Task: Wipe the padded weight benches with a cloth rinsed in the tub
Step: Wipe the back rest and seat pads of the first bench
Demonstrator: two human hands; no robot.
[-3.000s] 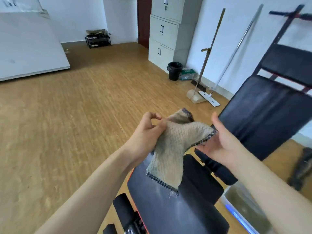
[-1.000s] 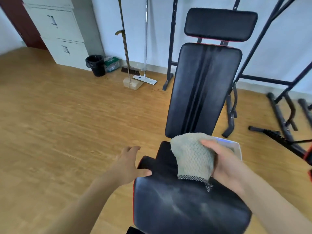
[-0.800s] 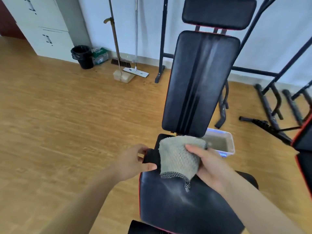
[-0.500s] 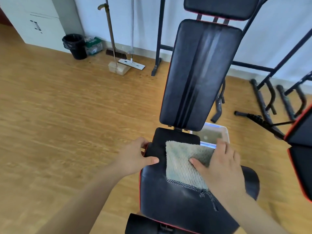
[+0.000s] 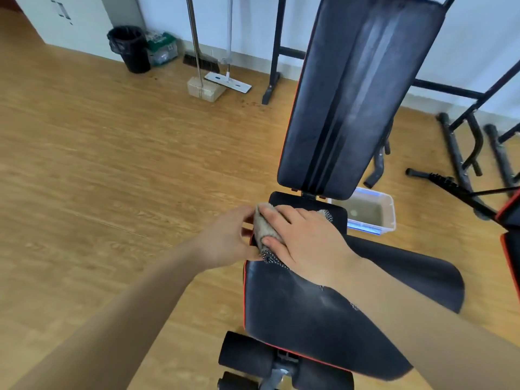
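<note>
A black padded weight bench stands before me, its seat pad (image 5: pixel 304 311) low and its backrest (image 5: pixel 349 102) tilted up toward the wall. A beige cloth (image 5: pixel 263 228) with a dark speckled hem lies bunched at the seat's far left edge. My right hand (image 5: pixel 306 240) presses flat on the cloth and hides most of it. My left hand (image 5: pixel 228 237) grips the seat's left edge beside the cloth, fingers touching its fold. A clear plastic tub (image 5: pixel 391 218) of murky water sits on the floor right of the bench.
Wooden floor (image 5: pixel 98 164) spreads to the left. A black bin (image 5: pixel 129 47), a broom (image 5: pixel 197 43) and a flat mop (image 5: pixel 228 80) stand along the far wall. Black rack legs (image 5: pixel 455 153) lie on the floor at right, and a second bench's red-edged pad (image 5: pixel 510 246) shows at the right edge.
My right hand laid the cloth flat on the seat, then slid it left to the seat's edge, where it bunched up. My left hand stayed on that edge.
</note>
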